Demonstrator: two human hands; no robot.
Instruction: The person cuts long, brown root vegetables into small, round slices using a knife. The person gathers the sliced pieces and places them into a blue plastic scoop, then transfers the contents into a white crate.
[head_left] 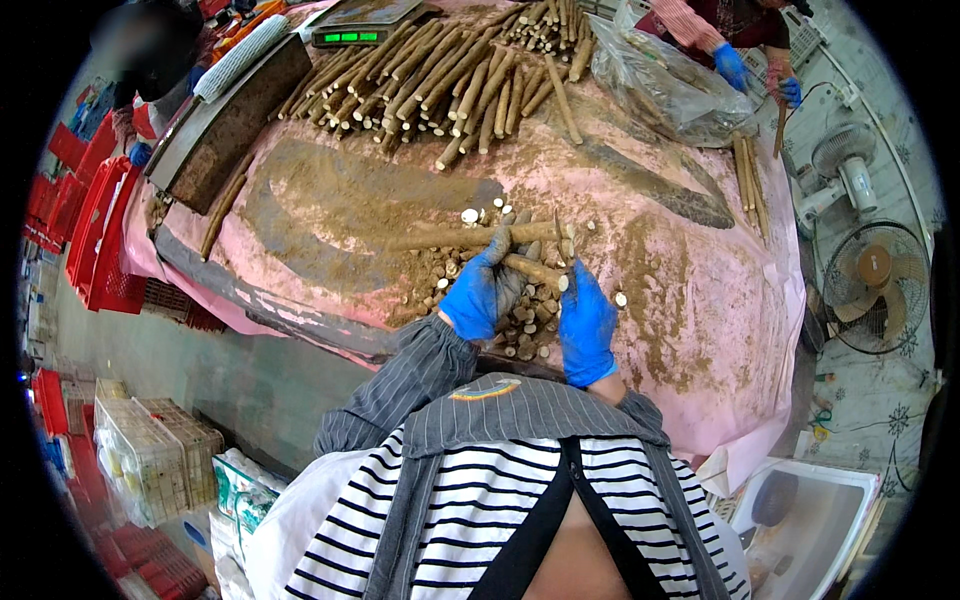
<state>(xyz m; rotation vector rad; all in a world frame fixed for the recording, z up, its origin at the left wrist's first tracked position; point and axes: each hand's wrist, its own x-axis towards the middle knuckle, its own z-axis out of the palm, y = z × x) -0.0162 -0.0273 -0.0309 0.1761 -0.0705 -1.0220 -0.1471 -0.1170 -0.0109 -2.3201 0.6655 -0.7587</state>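
At the left rim, red crates (100, 240) are blurred and partly cut off. Above the pink table (720, 270), a long root (430, 238) is gripped by the left hand (480, 290), part of it covered by curled fingers. The right hand (588, 325) is bent inward beside the cut end; whether anything is gripped there cannot be told. Beyond, the bag's (665, 85) contents are obscured by creased plastic.

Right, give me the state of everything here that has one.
Left hand: gloved, closed on a root
Right hand: gloved, grip unclear
Scale: display lit
Back roots: heaped
Plastic bag: crumpled
Table cover: dirt-smeared
Lower fan: upright, running unclear
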